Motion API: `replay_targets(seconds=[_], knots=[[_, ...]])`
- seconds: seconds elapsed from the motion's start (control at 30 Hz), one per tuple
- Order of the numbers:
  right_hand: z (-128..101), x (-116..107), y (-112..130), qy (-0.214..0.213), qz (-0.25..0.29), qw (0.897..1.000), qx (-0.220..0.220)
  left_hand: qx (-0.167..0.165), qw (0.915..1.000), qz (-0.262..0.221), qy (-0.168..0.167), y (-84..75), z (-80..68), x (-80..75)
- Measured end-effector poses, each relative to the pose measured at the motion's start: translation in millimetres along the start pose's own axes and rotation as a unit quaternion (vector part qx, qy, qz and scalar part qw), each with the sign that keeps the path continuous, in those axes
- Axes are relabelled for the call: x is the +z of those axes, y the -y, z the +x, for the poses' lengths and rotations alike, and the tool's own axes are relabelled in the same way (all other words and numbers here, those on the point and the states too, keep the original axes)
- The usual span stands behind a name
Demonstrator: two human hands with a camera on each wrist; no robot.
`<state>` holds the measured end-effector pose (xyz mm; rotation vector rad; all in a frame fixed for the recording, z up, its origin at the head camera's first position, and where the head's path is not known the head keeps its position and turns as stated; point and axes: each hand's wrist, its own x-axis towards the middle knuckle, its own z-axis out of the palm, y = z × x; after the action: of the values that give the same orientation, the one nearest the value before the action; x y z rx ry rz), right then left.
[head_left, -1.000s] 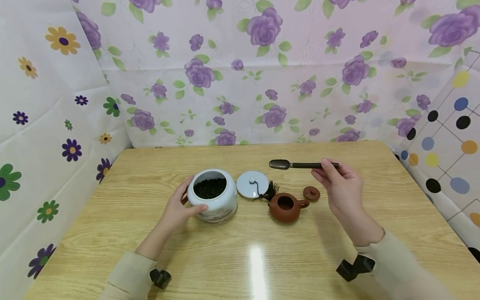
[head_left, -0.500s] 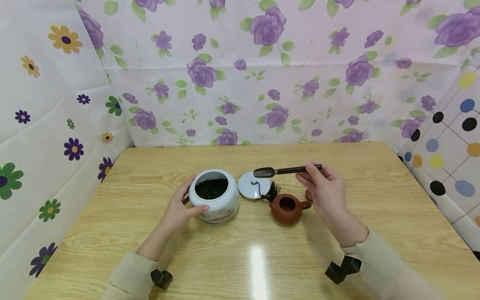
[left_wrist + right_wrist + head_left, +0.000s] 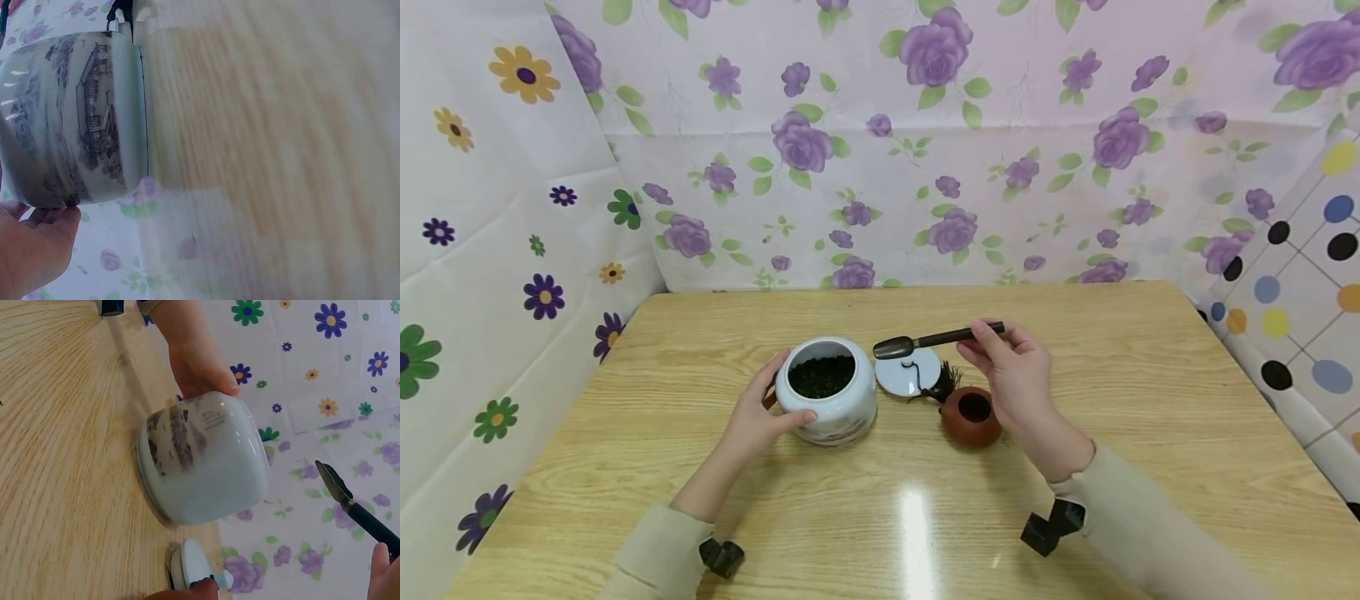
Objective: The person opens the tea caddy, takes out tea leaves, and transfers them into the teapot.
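My left hand (image 3: 756, 417) holds the side of a white porcelain tea jar (image 3: 838, 417), its thumb across the front and fingers round the far side. Dark loose tea leaves (image 3: 822, 377) fill much of the jar, which stands upright on the table. A printed landscape shows on its wall in the left wrist view. My right hand (image 3: 1017, 371) pinches a dark tea scoop (image 3: 943, 337) near the end of its handle. The scoop's bowl (image 3: 334, 480) points left, level with the jar's rim and just right of it, overlapping the white jar lid (image 3: 895, 382) in the head view.
A brown clay teapot (image 3: 966, 427) stands on the wooden table (image 3: 820, 517), its opening uncovered and its handle hidden behind my right hand. A dark tassel or brush-like piece (image 3: 946, 381) lies between the jar lid and teapot. Flowered cloth (image 3: 880, 208) rises behind the table.
My right hand has moved left with the tea scoop, from above the teapot's right side toward the jar. It now covers the small clay lid. The left hand has stayed on the jar.
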<state>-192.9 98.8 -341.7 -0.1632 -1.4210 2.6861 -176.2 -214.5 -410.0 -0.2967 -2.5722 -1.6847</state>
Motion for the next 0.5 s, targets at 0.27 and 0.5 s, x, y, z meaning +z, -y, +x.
replay_targets(seconds=[0.27, 0.5], knots=[[4, 12, -12, 0.013, -0.038, 0.999, -0.006, 0.002, 1.0, -0.002, 0.001, -0.2, 1.2, 1.6], [8, 26, -24, 0.043, -0.107, 0.993, -0.036, 0.012, 0.9998, 0.01, -0.007, 1.5, 0.8, 1.6]])
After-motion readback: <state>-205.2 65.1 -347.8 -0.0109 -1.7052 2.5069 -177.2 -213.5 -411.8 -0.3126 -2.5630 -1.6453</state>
